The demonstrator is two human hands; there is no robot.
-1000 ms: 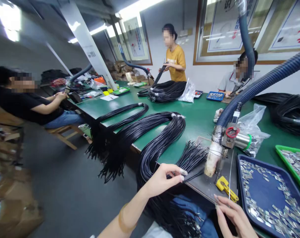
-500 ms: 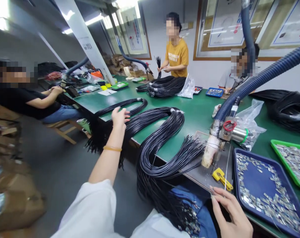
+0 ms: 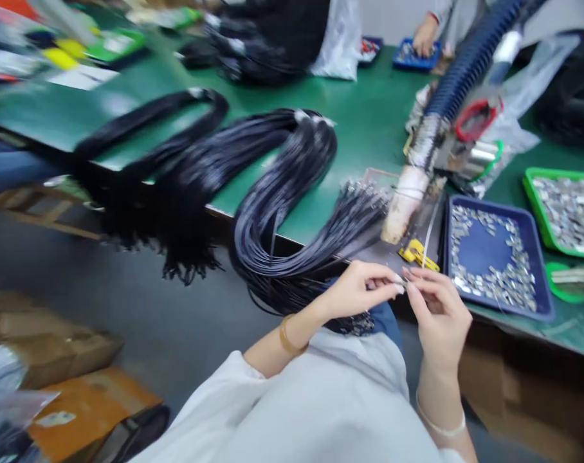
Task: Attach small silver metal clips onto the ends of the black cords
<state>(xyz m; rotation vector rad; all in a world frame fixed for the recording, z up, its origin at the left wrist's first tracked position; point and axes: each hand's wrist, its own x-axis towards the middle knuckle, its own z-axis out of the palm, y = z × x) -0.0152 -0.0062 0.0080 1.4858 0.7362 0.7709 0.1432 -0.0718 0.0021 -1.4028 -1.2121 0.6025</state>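
Note:
My left hand [image 3: 364,287] and my right hand [image 3: 439,308] meet at the table's front edge, fingertips almost touching. Both are closed in a pinch on something small and thin that I cannot make out. A thin pale strand [image 3: 428,235] hangs just above the right fingers. Behind them lies a yellow plastic tool [image 3: 417,254], under the whitish nozzle [image 3: 402,204] of a blue ribbed hose [image 3: 468,61]. Left of my hands, a thick bundle of black cables [image 3: 292,186] curves over the edge, its metal-tipped ends fanned toward the nozzle.
A blue tray [image 3: 489,241] of small metal pieces stands at right, beside a green tray [image 3: 565,209] of similar pieces. A silvery spool [image 3: 485,157] sits behind the nozzle. More cables [image 3: 152,116] lie leftward. Across the table, a co-worker's hand [image 3: 424,35] reaches into a small blue tray.
My left hand has come back from the cable bundles at left, where its fingers were spread, to meet my right hand. The view has tilted down, and the far co-workers' upper bodies are out of frame.

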